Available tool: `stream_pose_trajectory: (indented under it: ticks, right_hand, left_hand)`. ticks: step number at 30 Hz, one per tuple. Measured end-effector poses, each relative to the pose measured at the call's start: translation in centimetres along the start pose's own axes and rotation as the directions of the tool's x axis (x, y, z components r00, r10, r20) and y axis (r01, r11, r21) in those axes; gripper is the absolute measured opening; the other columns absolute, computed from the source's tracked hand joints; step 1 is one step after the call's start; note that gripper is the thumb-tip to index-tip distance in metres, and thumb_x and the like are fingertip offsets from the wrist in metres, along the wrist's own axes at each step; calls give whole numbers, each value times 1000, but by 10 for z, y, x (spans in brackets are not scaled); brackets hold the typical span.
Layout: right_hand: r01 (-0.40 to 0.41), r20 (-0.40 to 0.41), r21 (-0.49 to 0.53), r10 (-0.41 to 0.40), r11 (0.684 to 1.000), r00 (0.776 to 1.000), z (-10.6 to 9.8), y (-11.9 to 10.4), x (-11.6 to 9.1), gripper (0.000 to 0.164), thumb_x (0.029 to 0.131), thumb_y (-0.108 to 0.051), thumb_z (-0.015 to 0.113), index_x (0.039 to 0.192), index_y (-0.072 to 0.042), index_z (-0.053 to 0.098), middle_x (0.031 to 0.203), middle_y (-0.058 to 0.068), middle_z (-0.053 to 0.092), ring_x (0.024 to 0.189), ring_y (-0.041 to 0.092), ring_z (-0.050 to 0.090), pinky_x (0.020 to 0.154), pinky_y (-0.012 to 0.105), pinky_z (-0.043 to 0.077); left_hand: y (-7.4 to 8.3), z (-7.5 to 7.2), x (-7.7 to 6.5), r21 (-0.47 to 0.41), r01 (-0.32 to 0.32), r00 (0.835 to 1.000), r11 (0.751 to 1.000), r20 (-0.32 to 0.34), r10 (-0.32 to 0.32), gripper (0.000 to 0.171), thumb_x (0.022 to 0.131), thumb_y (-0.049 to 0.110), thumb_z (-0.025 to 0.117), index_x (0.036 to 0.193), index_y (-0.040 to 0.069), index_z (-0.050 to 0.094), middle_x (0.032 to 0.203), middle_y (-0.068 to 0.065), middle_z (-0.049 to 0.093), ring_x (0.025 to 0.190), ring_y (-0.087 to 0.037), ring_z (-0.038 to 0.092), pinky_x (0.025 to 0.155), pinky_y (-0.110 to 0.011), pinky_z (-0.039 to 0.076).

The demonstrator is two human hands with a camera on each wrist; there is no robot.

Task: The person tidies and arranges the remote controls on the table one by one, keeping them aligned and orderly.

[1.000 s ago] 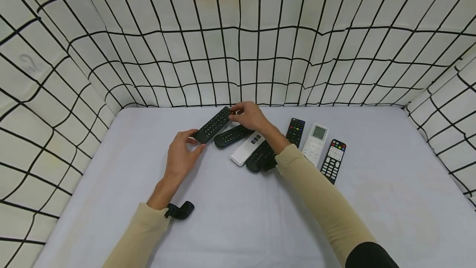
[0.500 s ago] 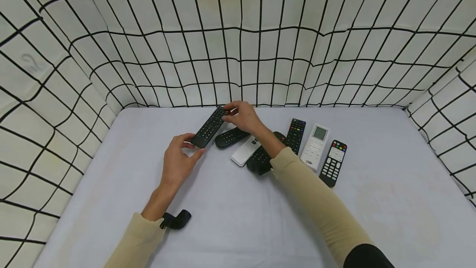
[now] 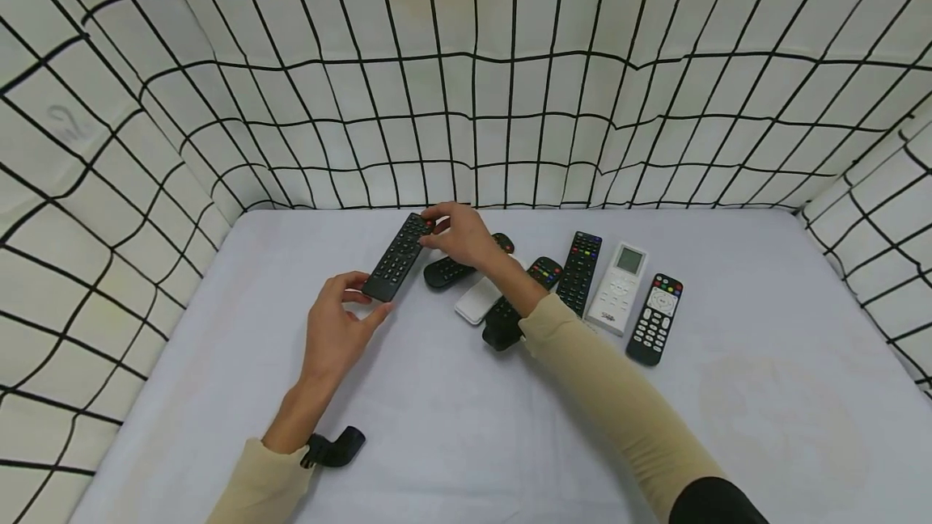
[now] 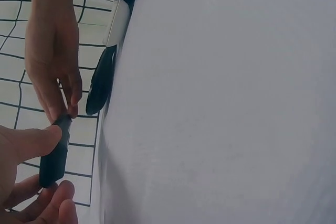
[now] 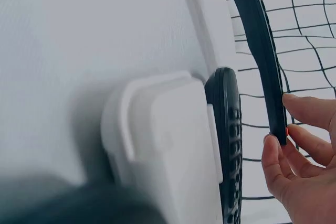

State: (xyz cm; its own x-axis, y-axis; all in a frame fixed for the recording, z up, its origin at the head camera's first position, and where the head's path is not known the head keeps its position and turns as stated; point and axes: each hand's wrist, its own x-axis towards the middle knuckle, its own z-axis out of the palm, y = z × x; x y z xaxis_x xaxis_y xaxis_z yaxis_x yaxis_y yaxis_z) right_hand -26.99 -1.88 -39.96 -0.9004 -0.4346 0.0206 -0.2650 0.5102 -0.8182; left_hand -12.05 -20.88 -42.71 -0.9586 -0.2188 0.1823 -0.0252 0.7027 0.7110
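A black remote control (image 3: pixel 396 264) is held tilted above the white table by both hands, its rows of buttons facing up. My left hand (image 3: pixel 336 338) grips the near end between thumb and fingers; in the left wrist view that thumb (image 4: pixel 39 141) lies against the remote. At the far end my right hand (image 3: pixel 464 239) pinches the corner with thumb and fingertips. The right wrist view shows the remote's dark side edge (image 5: pixel 258 45) running between the hands. Under the right hand lies another black remote (image 3: pixel 446 272), partly covered, beside a white one (image 3: pixel 476 302).
Rightward in the row lie a black remote (image 3: pixel 544 272) partly under the right forearm, a long black one with coloured buttons (image 3: pixel 579 272), a white air-conditioner remote (image 3: pixel 617 289) and a black one with white keys (image 3: pixel 655 319). Black netting (image 3: pixel 473 116) over white walls borders the table.
Both hands have carried the held remote a little left and toward the person, turning it slightly more upright in the head view. The other remotes have stayed in place.
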Motion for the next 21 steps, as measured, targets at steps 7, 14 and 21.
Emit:
stream_pose_trajectory:
  ticks: [7, 14, 21]
  right_hand:
    - [-18, 22, 30, 17, 999, 1000, 8, -5, 2, 48, 95, -16, 77, 141, -9, 63, 142, 9, 66, 124, 25, 66, 96, 37, 56]
    - [-30, 40, 47, 28, 998, 999, 17, -11, 2, 51, 94, -16, 78, 142, -9, 62, 143, 9, 65, 127, 26, 64, 99, 36, 56]
    - [-9, 60, 69, 5, 998, 998, 25, -16, 3, 51, 94, -13, 78, 141, -6, 62, 144, 12, 63, 129, 29, 63, 104, 40, 54]
  left_hand:
    - [0, -4, -5, 14, -6, 1000, 1000, -11, 7, 62, 84, 14, 88, 137, 2, 59, 124, -18, 62, 105, -30, 67, 74, -17, 43]
    - [1, -11, -8, 40, 1, 1000, 999, 13, -2, 64, 85, 16, 87, 140, 1, 59, 118, -19, 60, 105, -31, 66, 75, -21, 46]
    - [-2, -17, -11, 60, 24, 999, 998, 26, -25, 63, 86, 17, 87, 140, 1, 60, 116, -20, 60, 104, -31, 63, 75, -23, 46]
